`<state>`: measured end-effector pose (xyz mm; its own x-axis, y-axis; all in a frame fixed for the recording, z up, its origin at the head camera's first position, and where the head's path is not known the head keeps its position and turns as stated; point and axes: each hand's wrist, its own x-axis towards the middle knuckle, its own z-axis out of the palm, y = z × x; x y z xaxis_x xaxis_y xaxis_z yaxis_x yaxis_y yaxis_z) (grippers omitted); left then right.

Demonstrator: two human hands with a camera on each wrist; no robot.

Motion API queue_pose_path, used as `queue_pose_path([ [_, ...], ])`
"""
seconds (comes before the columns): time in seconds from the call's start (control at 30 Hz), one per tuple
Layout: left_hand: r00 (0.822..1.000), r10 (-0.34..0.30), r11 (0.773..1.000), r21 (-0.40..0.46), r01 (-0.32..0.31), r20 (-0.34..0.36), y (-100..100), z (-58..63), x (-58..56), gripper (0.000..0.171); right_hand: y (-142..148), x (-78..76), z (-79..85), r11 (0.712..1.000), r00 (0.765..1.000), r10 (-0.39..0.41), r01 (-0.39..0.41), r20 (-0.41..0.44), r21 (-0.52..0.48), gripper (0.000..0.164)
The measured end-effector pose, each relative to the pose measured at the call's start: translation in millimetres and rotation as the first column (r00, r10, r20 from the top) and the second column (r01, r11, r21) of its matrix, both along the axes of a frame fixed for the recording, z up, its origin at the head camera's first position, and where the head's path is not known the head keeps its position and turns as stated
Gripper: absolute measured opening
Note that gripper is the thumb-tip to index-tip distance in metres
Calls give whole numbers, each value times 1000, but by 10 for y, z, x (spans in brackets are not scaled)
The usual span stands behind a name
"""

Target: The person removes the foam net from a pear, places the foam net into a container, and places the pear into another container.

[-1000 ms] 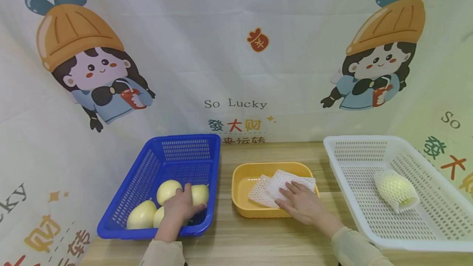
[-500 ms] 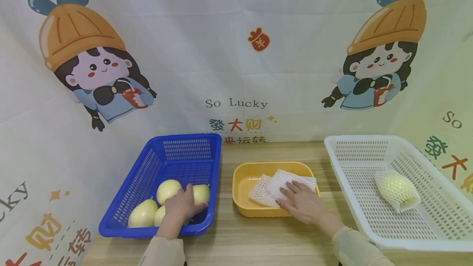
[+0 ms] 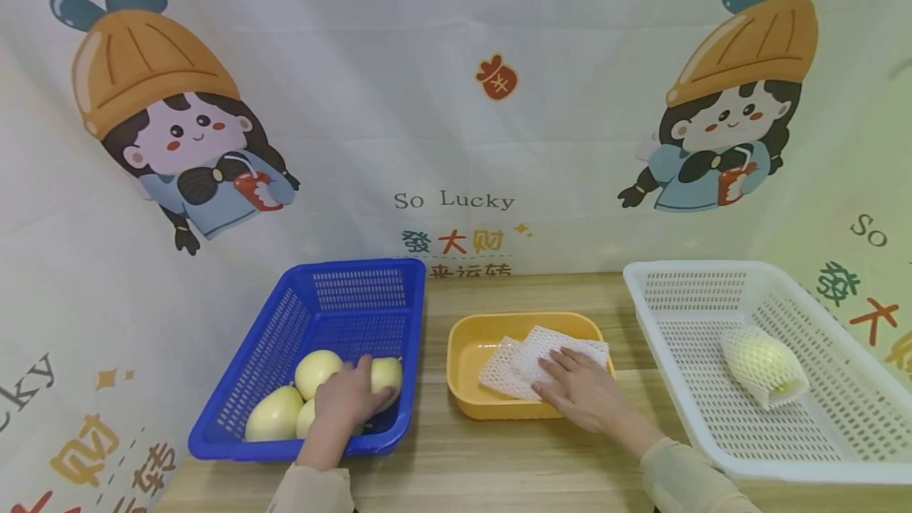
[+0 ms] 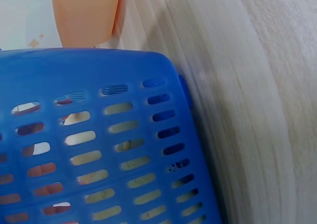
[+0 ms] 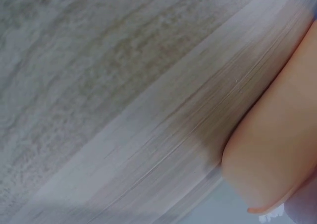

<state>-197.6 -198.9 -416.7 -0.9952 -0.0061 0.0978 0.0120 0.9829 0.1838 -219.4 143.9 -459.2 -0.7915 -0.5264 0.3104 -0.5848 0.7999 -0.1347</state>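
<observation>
In the head view my left hand (image 3: 345, 396) is in the blue basket (image 3: 203, 435), index finger and thumb around the rightmost pale yellow pear (image 3: 387, 377). Its other fingertips are hidden. More pears lie beside it: a rear pear (image 3: 317, 370), a left pear (image 3: 276, 414) and one partly behind the wrist. My right hand (image 3: 580, 390) rests with extended fingers on white foam net sleeves (image 3: 530, 353) in the yellow bin (image 3: 466, 400). The left wrist view shows the blue basket wall (image 4: 94, 70), with pears and fingers through its slots. No fingers show clearly in the right wrist view.
At the right stands a white basket (image 3: 712, 457) holding one pear (image 3: 765, 366) in a foam net. The wooden table (image 3: 442, 465) carries all three containers. A printed cloth (image 3: 456, 125) hangs behind them.
The rear pear in the blue basket has shifted slightly left, and the left hand's thumb has tucked in a little. The right hand stays on the foam nets.
</observation>
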Motion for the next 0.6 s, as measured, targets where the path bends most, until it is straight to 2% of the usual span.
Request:
queue_pose_path([
  [0.13, 998, -3, 1000, -10, 2, -65, 26, 29, 27, 59, 11, -2, 10, 999, 999, 12, -14, -51, -34, 47],
  [0.23, 990, -8, 1000, 16, 10, -138, 62, 85, 86, 57, 14, 6, 50, 998, 996, 11, -16, -86, -56, 45],
  [0.43, 949, -36, 992, 106, 73, -313, 215, 174, 262, 55, 56, 68, 229, 994, 991, -1, -14, -134, -111, 42],
  [0.53, 933, -64, 985, 127, 116, -355, 305, 167, 366, 56, 125, 118, 358, 992, 986, -27, 6, -164, -128, 40],
  [0.6, 929, -83, 982, 128, 137, -360, 356, 134, 430, 57, 189, 140, 450, 992, 980, -48, 24, -191, -126, 40],
])
